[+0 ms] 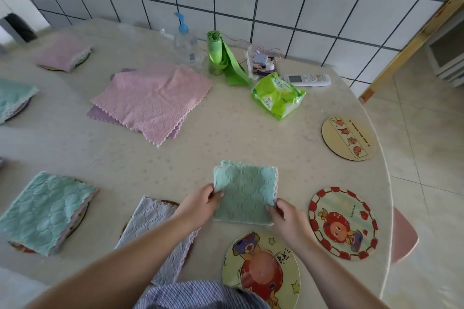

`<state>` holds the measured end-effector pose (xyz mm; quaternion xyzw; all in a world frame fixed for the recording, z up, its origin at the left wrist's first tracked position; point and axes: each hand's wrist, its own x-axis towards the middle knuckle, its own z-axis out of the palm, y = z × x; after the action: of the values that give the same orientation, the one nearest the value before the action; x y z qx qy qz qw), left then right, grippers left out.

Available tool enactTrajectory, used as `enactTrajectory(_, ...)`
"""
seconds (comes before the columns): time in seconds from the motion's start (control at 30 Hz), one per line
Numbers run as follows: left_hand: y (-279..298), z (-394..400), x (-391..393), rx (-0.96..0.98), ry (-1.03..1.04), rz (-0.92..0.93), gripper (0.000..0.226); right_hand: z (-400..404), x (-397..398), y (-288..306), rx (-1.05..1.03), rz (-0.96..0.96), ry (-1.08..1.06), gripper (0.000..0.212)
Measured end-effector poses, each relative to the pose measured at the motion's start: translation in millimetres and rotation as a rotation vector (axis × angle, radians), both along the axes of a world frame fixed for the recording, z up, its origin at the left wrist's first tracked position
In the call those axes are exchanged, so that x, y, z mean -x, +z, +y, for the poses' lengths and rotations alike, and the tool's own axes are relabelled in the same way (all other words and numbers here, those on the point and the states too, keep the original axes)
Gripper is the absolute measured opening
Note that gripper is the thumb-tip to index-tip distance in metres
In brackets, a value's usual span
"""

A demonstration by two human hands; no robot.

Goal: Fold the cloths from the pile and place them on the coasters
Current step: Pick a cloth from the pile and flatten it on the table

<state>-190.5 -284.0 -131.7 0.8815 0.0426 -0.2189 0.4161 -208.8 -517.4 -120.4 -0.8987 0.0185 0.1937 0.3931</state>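
A folded teal cloth (244,190) lies on the table in front of me. My left hand (200,204) pinches its left edge and my right hand (286,218) grips its lower right corner. The pile of pink and purple cloths (153,99) lies unfolded further back. Three round coasters are bare: a cartoon one (261,268) just below the teal cloth, a red-bordered one (344,223) to the right, and a yellow one (349,138) at the far right. Folded cloths cover other coasters: a grey cloth (153,223), a teal cloth (46,211), another teal cloth (12,98), and a pink cloth (62,51).
Along the tiled wall stand a pump bottle (184,40), a green bag roll (221,57), a green wipes pack (277,95), a white remote (307,79) and some small clutter (262,61). The table's rounded edge (388,183) drops to the floor on the right, beside a pink stool (404,236).
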Motion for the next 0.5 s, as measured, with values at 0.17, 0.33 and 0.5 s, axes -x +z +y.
enactTrajectory(0.17,-9.7,-2.1,-18.0,-0.069,0.027,0.019,0.039,1.5,-18.0,-10.5,0.047,0.056,-0.052,0.031)
enactTrajectory(0.33,-16.4,-5.0,-30.9,-0.111,0.026,0.038,0.038,3.7,-26.6,-13.5,0.047,0.076,-0.091,0.031)
enactTrajectory(0.5,-18.7,-9.3,-43.4,-0.185,0.000,0.030,0.040,2.9,-31.8,-15.9,0.050,0.132,-0.121,0.031)
